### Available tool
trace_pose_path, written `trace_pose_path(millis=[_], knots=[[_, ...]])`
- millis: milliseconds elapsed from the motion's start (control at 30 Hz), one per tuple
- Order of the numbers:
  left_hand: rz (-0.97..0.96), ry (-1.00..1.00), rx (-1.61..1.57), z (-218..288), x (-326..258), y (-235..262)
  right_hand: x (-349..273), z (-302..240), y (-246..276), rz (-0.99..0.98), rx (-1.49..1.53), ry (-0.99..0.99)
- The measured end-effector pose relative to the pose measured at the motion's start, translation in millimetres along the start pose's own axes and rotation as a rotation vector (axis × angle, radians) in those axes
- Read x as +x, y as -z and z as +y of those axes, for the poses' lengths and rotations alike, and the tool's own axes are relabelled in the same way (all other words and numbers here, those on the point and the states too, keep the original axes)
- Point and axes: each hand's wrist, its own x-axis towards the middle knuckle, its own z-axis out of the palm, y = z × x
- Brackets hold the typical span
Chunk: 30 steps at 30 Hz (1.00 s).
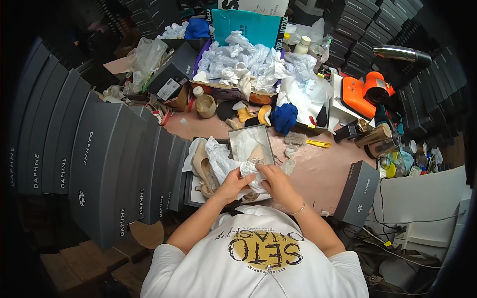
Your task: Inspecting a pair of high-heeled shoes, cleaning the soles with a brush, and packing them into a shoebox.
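Head view: tissue worked over an open shoebox

Both hands meet just below the open box [251, 144]. Left hand [233, 185] and right hand [276, 183] each pinch the crumpled white tissue [250, 169] between them. A beige shoe [204, 169] lies left of the box. Best judged: keep both grips near the tissue's edge and pull evenly, so it doesn't tear.

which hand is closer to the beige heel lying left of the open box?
Left. The left hand sits just right of the beige heel; the right hand is farther right, past the tissue paper.
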Motion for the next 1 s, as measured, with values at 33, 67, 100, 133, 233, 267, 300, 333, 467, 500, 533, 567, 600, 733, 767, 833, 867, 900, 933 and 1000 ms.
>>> trace_pose_path(millis=[33,67,100,133,233,267,300,333,467,500,533,567,600,733,767,833,867,900,933,1000], knots=[[-0.044,0.003,0.003,2.8,-5.4,-0.6,-1.7,5.3,-1.3,-0.121,-0.041,0.039],[-0.047,0.041,0.003,-1.8,-4.6,11.2,-3.9,18.4,-12.8,-0.018,-0.021,0.075],[-0.086,0.015,-0.023,2.0,-6.2,13.9,-6.9,25.3,-16.6,-0.016,0.16,-0.083],[-0.125,-0.012,-0.049,6.5,-8.2,15.5,-10.1,30.7,-18.7,-0.016,0.341,-0.24],[-0.064,0.044,-0.06,3.6,-13.4,28.8,-15.1,30.8,-18.1,0.0,0.839,-0.69],[-0.012,0.024,-0.106,-5.9,-14.1,37.1,-17.5,36.7,-26.2,0.002,0.926,-0.752],[0.033,0.011,-0.15,-13.4,-14.2,42.8,-18.9,40.3,-30.9,0.013,1.013,-0.819],[0.05,-0.025,-0.177,-19.1,-14.0,47.7,-17.7,44.5,-31.8,0.072,1.053,-0.842],[0.102,-0.08,-0.22,-31.9,-13.9,48.1,-18.6,57.6,-35.1,0.257,1.243,-0.96],[0.112,-0.074,-0.219,-34.6,-13.8,45.4,-21.8,60.9,-37.4,0.286,1.296,-0.994],[0.123,-0.063,-0.207,-36.3,-15.5,44.5,-26.2,65.8,-40.9,0.292,1.278,-0.96],[0.134,-0.053,-0.192,-36.1,-18.1,46.1,-29.1,68.6,-44.3,0.298,1.262,-0.924],[0.145,-0.042,-0.177,-34.7,-19.8,47.7,-31.6,71.7,-46.1,0.303,1.246,-0.89],[0.025,-0.023,0.043,-19.0,-27.7,48.1,-19.7,58.0,-23.6,0.036,0.529,-0.521],[-0.014,-0.011,0.107,-8.8,-31.5,42.3,-13.2,54.9,-18.0,-0.076,0.406,-0.417],[-0.085,-0.03,0.058,3.1,-36.5,33.0,-4.4,49.2,-18.4,-0.303,0.158,-0.207],[-0.114,-0.059,-0.05,7.8,-38.9,29.1,-6.8,53.5,-30.2,-0.299,0.24,-0.102],[-0.138,-0.093,-0.159,11.4,-40.5,29.1,-10.7,57.6,-40.0,-0.268,0.244,-0.171],[-0.176,-0.092,-0.173,6.0,-38.4,41.8,-15.6,60.6,-48.8,-0.237,0.248,-0.24],[-0.1,-0.152,-0.283,-0.6,-36.3,54.1,-13.9,53.3,-41.6,-0.212,0.275,-0.469]])
